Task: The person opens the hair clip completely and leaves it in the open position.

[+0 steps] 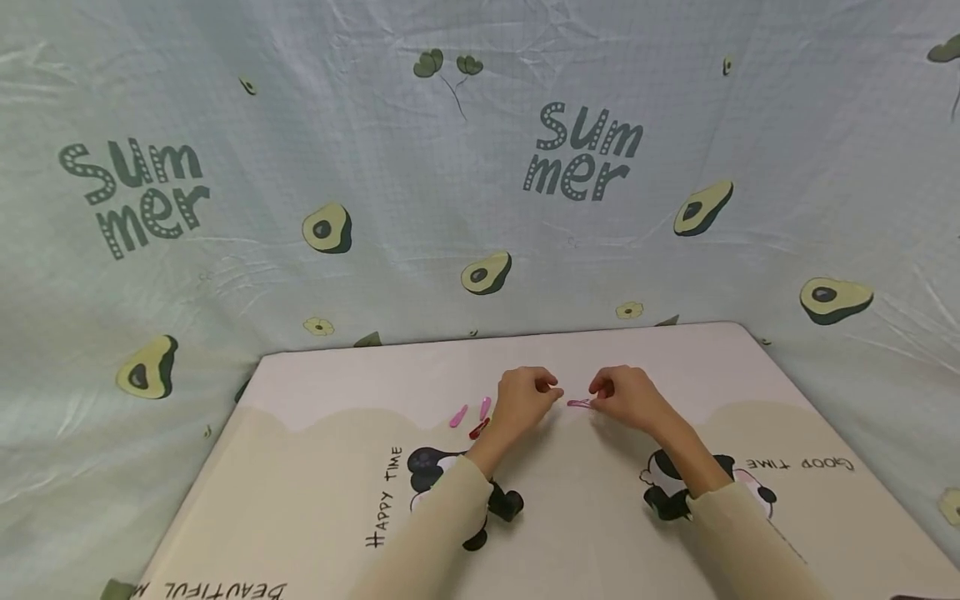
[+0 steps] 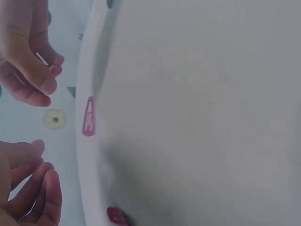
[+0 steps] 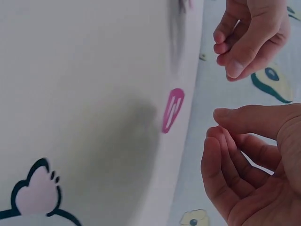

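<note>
A pink snap hair clip (image 1: 579, 403) lies flat on the table between the two hands. Its cut-out middle shows in the left wrist view and the right wrist view, where the clip (image 3: 179, 94) is apart from all fingers. My left hand (image 1: 525, 398) hovers to its left, fingers loosely bent, thumb close to the fingertips, holding nothing. On the other side, my right hand (image 1: 630, 396) has its fingertips over the clip's right end in the head view. Loosely bent too, the right hand (image 3: 254, 169) shows nothing in its fingers.
Left of the left hand lie a red hair clip (image 1: 479, 429) and two more pink clips, one (image 1: 458, 416) farther left and one (image 1: 485, 407) nearer the hand. The tabletop (image 1: 315, 467) carries printed cartoon figures and words. An avocado-print cloth (image 1: 405, 208) hangs behind its far edge.
</note>
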The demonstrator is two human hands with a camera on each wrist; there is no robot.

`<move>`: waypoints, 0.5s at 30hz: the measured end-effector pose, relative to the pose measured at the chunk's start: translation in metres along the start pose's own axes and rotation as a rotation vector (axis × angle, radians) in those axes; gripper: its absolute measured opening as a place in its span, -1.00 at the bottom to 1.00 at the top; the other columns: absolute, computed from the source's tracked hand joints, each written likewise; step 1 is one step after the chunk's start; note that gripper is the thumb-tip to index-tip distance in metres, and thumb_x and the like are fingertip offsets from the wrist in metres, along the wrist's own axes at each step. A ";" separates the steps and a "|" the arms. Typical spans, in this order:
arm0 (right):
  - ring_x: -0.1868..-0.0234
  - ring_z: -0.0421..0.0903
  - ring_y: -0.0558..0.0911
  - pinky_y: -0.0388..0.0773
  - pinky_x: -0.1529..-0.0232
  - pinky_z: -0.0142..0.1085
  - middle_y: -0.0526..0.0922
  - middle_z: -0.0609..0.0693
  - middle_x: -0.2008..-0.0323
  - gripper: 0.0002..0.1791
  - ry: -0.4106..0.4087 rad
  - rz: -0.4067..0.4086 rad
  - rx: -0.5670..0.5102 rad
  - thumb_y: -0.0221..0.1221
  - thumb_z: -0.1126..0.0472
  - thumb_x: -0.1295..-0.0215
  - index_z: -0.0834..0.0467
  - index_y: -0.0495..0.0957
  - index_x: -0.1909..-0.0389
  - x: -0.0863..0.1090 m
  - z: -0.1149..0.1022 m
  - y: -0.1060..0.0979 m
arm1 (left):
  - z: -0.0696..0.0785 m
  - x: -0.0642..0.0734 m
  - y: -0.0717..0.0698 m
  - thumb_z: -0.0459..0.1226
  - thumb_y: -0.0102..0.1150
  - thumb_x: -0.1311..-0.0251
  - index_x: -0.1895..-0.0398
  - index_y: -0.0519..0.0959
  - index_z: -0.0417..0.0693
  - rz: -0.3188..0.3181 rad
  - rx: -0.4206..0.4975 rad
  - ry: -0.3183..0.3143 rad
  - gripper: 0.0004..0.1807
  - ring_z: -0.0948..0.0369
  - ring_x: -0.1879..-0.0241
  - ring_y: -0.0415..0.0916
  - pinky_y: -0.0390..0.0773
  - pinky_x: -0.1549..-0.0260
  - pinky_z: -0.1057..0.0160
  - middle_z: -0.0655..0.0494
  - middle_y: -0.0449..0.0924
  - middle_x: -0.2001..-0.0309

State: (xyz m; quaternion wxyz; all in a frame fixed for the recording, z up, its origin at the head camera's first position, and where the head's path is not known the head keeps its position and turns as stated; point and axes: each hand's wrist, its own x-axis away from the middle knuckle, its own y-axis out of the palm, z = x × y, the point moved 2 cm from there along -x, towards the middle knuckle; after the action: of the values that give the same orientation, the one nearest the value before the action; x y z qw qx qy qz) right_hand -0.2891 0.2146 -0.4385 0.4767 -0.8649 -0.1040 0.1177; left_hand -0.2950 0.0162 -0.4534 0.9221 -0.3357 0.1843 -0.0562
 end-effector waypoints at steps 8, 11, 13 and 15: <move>0.39 -0.18 0.53 0.50 0.33 -0.35 0.65 -0.04 0.45 -0.88 -0.088 0.000 -0.032 0.37 0.33 -0.22 0.27 0.69 0.25 0.000 -0.033 0.002 | -0.010 0.008 -0.032 -0.26 0.40 -0.26 0.23 0.80 -0.12 0.049 0.002 -0.005 -0.88 0.21 0.38 0.63 0.55 0.29 0.32 0.05 0.78 0.38; 0.39 -0.19 0.54 0.53 0.32 -0.34 0.66 -0.04 0.45 -0.88 -0.105 -0.018 -0.047 0.37 0.32 -0.22 0.26 0.69 0.25 -0.003 -0.045 0.009 | -0.015 0.012 -0.041 -0.28 0.39 -0.26 0.22 0.79 -0.15 0.047 0.007 -0.012 -0.87 0.19 0.37 0.64 0.57 0.33 0.31 0.03 0.79 0.37; 0.39 -0.20 0.54 0.53 0.32 -0.34 0.66 -0.04 0.44 -0.88 -0.121 -0.028 -0.059 0.37 0.32 -0.22 0.26 0.70 0.24 -0.005 -0.052 0.015 | -0.018 0.015 -0.046 -0.29 0.39 -0.25 0.20 0.79 -0.16 0.036 0.004 -0.023 -0.86 0.19 0.36 0.65 0.58 0.32 0.30 0.03 0.79 0.35; 0.39 -0.20 0.54 0.53 0.32 -0.33 0.67 -0.04 0.44 -0.88 -0.131 -0.035 -0.074 0.37 0.32 -0.22 0.26 0.70 0.24 -0.008 -0.058 0.021 | -0.022 0.020 -0.051 -0.29 0.39 -0.25 0.20 0.79 -0.16 0.022 -0.005 -0.034 -0.86 0.18 0.34 0.65 0.58 0.30 0.28 0.03 0.79 0.35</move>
State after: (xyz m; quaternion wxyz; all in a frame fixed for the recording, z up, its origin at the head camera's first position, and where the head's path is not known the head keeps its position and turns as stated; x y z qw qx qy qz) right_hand -0.2779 0.1551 -0.4258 0.4384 -0.8705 -0.1545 0.1618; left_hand -0.2842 -0.0405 -0.4424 0.9249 -0.3366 0.1723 -0.0396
